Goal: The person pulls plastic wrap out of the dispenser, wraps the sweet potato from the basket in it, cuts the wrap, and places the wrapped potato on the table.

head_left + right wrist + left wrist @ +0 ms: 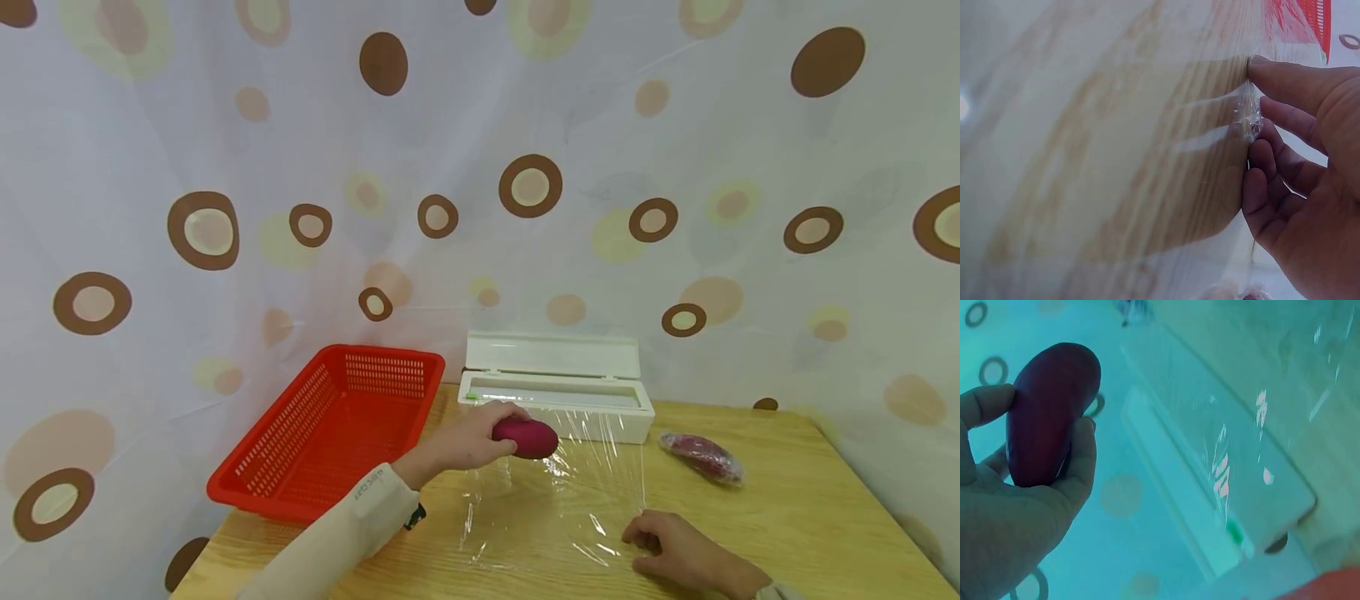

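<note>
My left hand grips a smooth purplish-red oblong vegetable, shaped like a sweet potato, above a sheet of cling film. In the left wrist view the fingers and thumb hold the vegetable around its sides. The film runs from the white cling film box forward over the table. My right hand rests low at the film's near right corner, thumb and fingers bent and apart. In the right wrist view its fingertips touch the table beside a crumpled bit of film.
A red plastic basket stands on the left of the wooden table. The film box's lid is raised, with a green slider at its left. On the right lies a similar purplish-red piece wrapped in film. A spotted curtain hangs behind.
</note>
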The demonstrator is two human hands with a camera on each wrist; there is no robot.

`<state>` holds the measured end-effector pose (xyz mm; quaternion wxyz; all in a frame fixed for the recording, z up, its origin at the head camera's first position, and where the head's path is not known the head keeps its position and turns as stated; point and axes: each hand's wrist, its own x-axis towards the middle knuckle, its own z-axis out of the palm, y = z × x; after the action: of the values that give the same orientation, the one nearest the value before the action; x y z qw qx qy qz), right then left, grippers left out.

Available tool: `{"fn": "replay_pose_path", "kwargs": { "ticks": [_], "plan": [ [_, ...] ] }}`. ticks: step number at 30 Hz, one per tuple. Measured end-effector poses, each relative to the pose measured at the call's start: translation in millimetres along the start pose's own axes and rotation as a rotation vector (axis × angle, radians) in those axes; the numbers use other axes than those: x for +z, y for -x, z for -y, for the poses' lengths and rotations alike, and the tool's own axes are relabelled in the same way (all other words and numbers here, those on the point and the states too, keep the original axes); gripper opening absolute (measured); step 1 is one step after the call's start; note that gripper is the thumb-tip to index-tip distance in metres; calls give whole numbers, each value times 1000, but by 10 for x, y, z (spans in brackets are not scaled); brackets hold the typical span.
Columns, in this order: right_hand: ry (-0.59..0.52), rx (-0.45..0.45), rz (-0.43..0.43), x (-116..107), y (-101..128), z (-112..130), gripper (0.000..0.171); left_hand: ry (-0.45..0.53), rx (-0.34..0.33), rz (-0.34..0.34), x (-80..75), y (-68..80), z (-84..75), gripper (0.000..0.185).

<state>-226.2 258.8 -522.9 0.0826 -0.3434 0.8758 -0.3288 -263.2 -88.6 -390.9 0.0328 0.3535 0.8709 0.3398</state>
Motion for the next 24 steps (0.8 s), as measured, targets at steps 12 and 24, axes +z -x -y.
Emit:
{"fn": "replay_pose_path", "kwargs": {
  "ticks": [12,24],
  "plan": [
    [15,25,1,-1,-2,42,21,-57,62,106,713,57,59,32],
    [-5,6,-2,-4,-5,30,20,-80,141,120,1048,55,123,23]
  ]
}}
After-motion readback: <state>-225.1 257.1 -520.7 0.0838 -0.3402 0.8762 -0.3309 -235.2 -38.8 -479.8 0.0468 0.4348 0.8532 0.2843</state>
